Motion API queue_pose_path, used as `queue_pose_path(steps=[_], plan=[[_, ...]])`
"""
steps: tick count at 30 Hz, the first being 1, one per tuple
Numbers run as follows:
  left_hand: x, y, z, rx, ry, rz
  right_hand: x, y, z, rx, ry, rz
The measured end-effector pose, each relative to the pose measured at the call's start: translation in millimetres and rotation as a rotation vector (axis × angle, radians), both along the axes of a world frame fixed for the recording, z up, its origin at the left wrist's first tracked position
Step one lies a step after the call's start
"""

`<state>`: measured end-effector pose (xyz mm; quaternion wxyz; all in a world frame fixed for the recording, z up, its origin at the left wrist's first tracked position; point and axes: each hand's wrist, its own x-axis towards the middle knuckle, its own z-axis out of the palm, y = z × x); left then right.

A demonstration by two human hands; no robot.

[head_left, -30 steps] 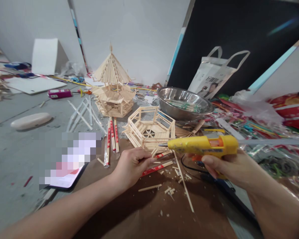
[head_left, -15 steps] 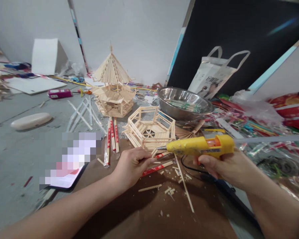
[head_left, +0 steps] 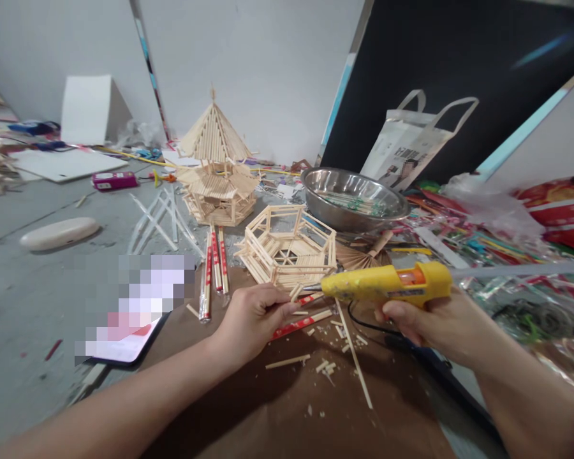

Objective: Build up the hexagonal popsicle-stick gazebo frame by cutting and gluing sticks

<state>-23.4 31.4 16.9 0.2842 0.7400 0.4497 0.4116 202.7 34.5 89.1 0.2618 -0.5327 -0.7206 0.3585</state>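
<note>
Glue gun: the yellow glue gun [head_left: 385,285] is held level above the brown sheet [head_left: 287,408], nozzle pointing left, its tip just beside the near edge of the hexagonal stick frame [head_left: 289,245].
Right hand: the right hand [head_left: 435,322] is wrapped around the gun's grip from below, a finger on the trigger.
Glue stick: a clear glue stick [head_left: 516,271] juts from the back of the gun toward the right.
Left hand: the left hand [head_left: 251,322] is curled, thumb and fingertips pinched on a short stick [head_left: 295,294] close to the nozzle.
Hands: near each other, not touching.
Sheet: wood scraps, a long thin stick [head_left: 354,357] and a black cord [head_left: 363,324] lie under the hands.
Chopsticks: red-wrapped chopsticks [head_left: 213,268] lie left of the frame.
Behind: a finished stick pagoda [head_left: 216,169] stands beyond the frame; a steel bowl [head_left: 356,201] sits to its right, with a paper bag [head_left: 411,143] leaning behind it.
</note>
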Motion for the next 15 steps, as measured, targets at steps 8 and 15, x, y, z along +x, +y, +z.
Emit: queue_pose_path(steps=[8,15], plan=[[0.2,-1.8,1.6,-0.068,0.013,0.005,14.0,1.9,-7.6,-0.060,0.079,-0.106],[1.3,-5.5,2.7,-0.133,-0.052,-0.083,53.0,30.6,-25.6,-0.137,0.378,-0.482]])
